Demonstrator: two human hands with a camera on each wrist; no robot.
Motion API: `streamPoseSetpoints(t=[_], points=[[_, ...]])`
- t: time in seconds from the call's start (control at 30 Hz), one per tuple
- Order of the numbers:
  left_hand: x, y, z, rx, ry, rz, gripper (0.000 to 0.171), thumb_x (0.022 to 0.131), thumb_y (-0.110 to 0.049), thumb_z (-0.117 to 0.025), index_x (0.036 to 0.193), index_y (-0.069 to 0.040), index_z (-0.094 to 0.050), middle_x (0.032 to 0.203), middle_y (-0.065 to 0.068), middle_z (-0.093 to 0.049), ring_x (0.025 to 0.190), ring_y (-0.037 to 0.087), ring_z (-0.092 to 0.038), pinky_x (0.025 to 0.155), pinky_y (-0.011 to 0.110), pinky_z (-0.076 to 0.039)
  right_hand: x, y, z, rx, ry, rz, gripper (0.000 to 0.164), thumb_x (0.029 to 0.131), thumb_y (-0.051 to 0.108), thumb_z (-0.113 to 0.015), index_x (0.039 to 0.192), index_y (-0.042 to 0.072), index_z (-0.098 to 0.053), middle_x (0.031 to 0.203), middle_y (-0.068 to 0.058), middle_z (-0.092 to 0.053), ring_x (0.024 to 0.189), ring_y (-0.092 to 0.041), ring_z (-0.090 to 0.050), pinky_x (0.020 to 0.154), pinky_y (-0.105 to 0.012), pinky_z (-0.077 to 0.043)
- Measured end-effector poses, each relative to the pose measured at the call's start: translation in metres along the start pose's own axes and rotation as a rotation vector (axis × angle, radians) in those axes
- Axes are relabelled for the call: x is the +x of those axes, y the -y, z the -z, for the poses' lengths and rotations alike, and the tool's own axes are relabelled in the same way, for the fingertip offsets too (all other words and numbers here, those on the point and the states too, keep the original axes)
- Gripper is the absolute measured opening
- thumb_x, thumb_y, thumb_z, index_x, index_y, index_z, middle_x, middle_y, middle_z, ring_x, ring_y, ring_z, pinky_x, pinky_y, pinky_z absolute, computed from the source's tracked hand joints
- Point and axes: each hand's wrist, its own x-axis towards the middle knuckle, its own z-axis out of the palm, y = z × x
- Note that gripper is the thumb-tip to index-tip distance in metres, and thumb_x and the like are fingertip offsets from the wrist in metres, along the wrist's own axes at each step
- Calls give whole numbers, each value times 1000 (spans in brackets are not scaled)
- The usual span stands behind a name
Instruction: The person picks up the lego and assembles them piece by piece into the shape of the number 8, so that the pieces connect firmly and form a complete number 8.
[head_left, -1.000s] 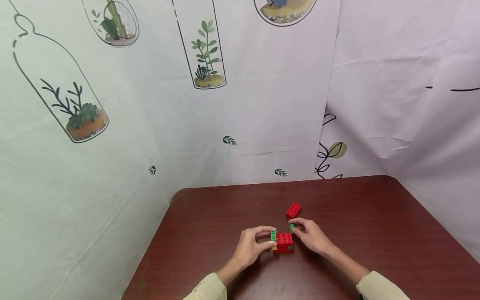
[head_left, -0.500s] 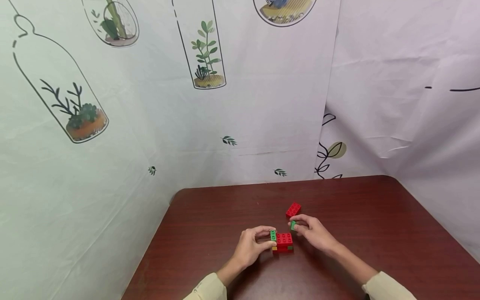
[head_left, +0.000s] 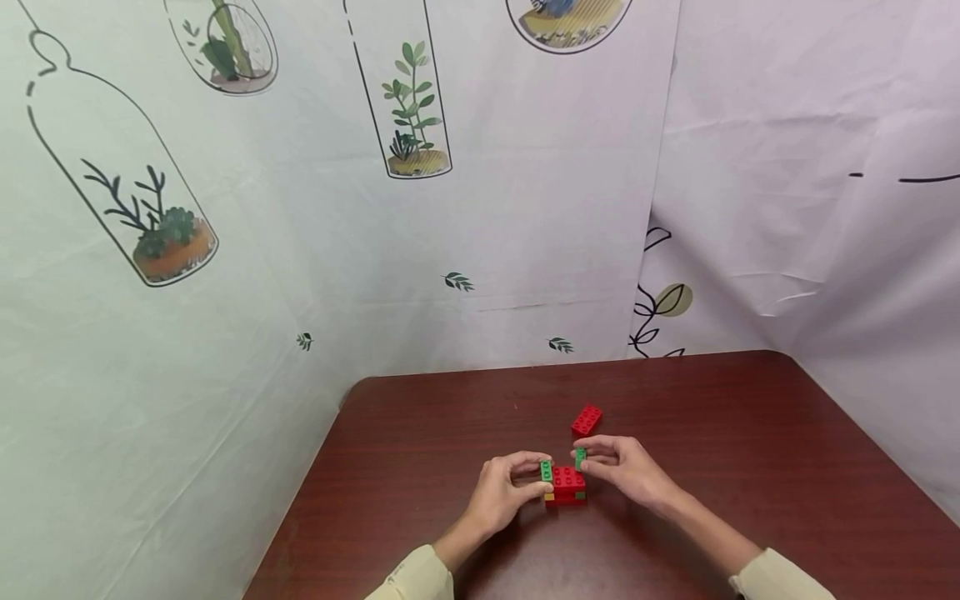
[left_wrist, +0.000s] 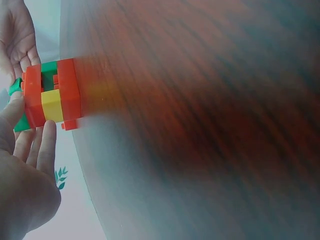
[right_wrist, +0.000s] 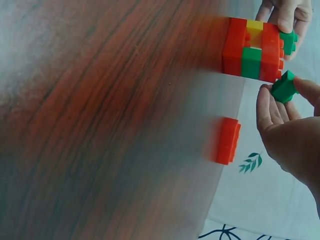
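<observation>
A stack of toy building bricks (head_left: 568, 481) stands on the table, with a red layer at top and bottom. Between those layers sit a yellow brick (left_wrist: 52, 105) and a green brick (right_wrist: 251, 62). Another small green brick (head_left: 546, 471) is on top at the left end. My left hand (head_left: 501, 492) grips the stack at that end, thumb in front and fingers behind. Thumb and fingers of my right hand (head_left: 626, 471) pinch a second small green brick (right_wrist: 284, 87), tilted, by the stack's top right end. Whether it touches the studs I cannot tell.
A loose red brick (head_left: 587, 420) lies on the dark wooden table (head_left: 435, 417) behind the stack, close to the right hand. A white cloth backdrop (head_left: 525, 250) with plant drawings hangs beyond the table's back edge and along its sides.
The right hand first drew slightly back and turned its green brick, then came left and over the stack's right end. The left hand and the stack have stayed in place.
</observation>
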Motion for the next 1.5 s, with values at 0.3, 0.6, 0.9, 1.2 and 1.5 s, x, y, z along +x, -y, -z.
streamPoseSetpoints(t=[0.3,0.6,0.9,1.2,1.5], points=[[0,1,0,11,-1,-10,36,89,-14,-87,124,-9,-78,113,-3,-79,110,12,-74,85,21,-59,-3,0,1,54,27,16,45,99,6,-75,138,-13,-62,136,-31,-65,119,-41,-70,91,-32,-61],[0,0,0,6,-3,-18,36,89,-14,-87,123,-9,-78,113,-2,-79,110,12,-74,85,20,-59,-5,-2,1,96,57,48,44,99,3,-74,138,-15,-61,137,-36,-62,122,-44,-68,91,-30,-60],[1,0,-1,4,-3,-14,35,89,-15,-87,123,-10,-78,113,-2,-79,110,12,-74,86,20,-59,-6,-6,0,82,61,82,42,97,1,-75,135,-15,-63,131,-35,-66,117,-41,-71,90,-28,-60],[0,2,-1,18,-5,-22,35,90,-14,-86,123,-7,-78,113,-1,-79,110,11,-74,86,21,-59,-8,-12,-5,18,36,145,42,96,0,-77,133,-14,-65,127,-32,-69,111,-37,-74,89,-27,-60],[-1,4,0,17,-16,-27,35,90,-15,-87,123,-9,-78,114,-1,-79,111,12,-74,87,19,-57,-6,-14,-8,-36,28,204,40,93,-1,-80,128,-13,-68,121,-27,-73,107,-39,-75,85,-25,-60]])
